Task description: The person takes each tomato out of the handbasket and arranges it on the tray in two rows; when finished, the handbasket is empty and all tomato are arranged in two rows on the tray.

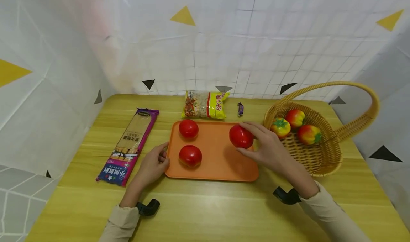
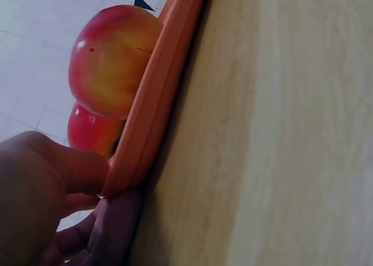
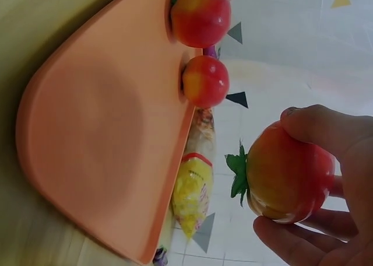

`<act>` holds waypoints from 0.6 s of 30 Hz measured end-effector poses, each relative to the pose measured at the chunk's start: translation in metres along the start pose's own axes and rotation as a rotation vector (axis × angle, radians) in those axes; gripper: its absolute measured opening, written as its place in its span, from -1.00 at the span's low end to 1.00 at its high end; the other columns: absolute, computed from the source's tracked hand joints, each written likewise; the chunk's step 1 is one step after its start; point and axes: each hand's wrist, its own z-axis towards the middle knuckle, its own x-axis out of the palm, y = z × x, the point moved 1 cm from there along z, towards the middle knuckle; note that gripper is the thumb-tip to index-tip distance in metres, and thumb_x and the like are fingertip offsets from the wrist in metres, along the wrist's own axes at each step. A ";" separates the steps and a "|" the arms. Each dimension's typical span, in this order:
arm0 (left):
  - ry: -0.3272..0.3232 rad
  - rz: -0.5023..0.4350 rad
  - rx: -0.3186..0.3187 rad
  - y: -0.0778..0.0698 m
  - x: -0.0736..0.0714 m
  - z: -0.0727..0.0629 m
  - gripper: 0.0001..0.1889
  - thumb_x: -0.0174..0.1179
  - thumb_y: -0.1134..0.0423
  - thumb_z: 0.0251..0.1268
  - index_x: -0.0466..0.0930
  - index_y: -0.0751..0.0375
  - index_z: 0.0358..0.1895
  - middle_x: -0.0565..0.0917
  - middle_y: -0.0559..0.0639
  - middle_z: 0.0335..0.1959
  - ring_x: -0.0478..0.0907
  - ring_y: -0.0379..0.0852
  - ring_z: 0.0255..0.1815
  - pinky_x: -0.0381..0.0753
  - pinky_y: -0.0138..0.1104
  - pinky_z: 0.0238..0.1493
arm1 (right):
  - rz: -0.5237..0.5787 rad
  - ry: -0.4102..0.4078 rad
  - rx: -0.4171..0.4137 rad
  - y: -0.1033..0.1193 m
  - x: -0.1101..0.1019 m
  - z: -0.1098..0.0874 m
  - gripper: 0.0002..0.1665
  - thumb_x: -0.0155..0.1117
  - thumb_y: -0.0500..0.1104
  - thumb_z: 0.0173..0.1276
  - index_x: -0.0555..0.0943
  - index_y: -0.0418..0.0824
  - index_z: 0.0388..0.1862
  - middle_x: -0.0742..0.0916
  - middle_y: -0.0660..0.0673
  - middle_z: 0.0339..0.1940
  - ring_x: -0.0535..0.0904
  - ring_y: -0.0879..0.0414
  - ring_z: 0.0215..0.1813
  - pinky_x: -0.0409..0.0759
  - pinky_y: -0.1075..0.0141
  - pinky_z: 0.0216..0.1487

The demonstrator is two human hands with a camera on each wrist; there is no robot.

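An orange tray (image 1: 213,163) lies on the table. Two red tomatoes with yellowish undersides, one farther back (image 1: 188,129) and one nearer (image 1: 190,156), sit on its left half. The left hand (image 1: 153,166) pinches the tray's left rim, thumb above and fingers below in the left wrist view. Above the tray's right half, the right hand (image 1: 269,147) holds a third tomato (image 3: 291,175) between thumb and fingers. Its green leafy stem end faces down toward the tray, and a gap shows between them in the right wrist view.
A wicker basket (image 1: 336,160) with a tall handle stands at the right, holding several red-yellow fruits (image 1: 309,134). Behind the tray lie a yellow pasta bag (image 1: 204,105) and a small purple wrapped sweet (image 1: 240,109). A long purple spaghetti packet (image 1: 129,146) lies left.
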 end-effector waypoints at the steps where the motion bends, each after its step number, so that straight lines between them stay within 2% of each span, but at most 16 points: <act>1: -0.002 0.004 0.003 0.000 0.000 0.001 -0.37 0.22 0.36 0.32 0.34 0.27 0.46 0.52 0.04 -0.22 0.48 -0.09 -0.25 0.54 -0.22 -0.15 | 0.009 0.002 0.004 0.000 0.000 0.001 -0.13 0.69 -0.15 -0.03 0.54 -0.24 0.31 0.59 -0.23 0.28 0.61 -0.15 0.13 0.68 0.03 -0.11; 11: -0.005 0.007 0.015 -0.001 -0.002 0.002 -0.37 0.22 0.36 0.31 0.33 0.32 0.46 0.53 0.05 -0.21 0.49 -0.08 -0.24 0.54 -0.20 -0.14 | 0.097 -0.001 0.022 0.007 0.004 0.013 -0.15 0.68 -0.20 -0.02 0.54 -0.24 0.29 0.59 -0.20 0.27 0.61 -0.11 0.15 0.69 0.11 -0.12; 18: -0.003 0.009 0.001 -0.004 -0.001 -0.002 -0.37 0.23 0.35 0.32 0.33 0.32 0.46 0.52 0.03 -0.22 0.49 -0.09 -0.25 0.55 -0.23 -0.14 | 0.102 -0.003 0.041 0.007 0.012 0.014 -0.17 0.66 -0.16 0.02 0.54 -0.25 0.29 0.60 -0.20 0.25 0.63 -0.10 0.11 0.69 0.13 -0.12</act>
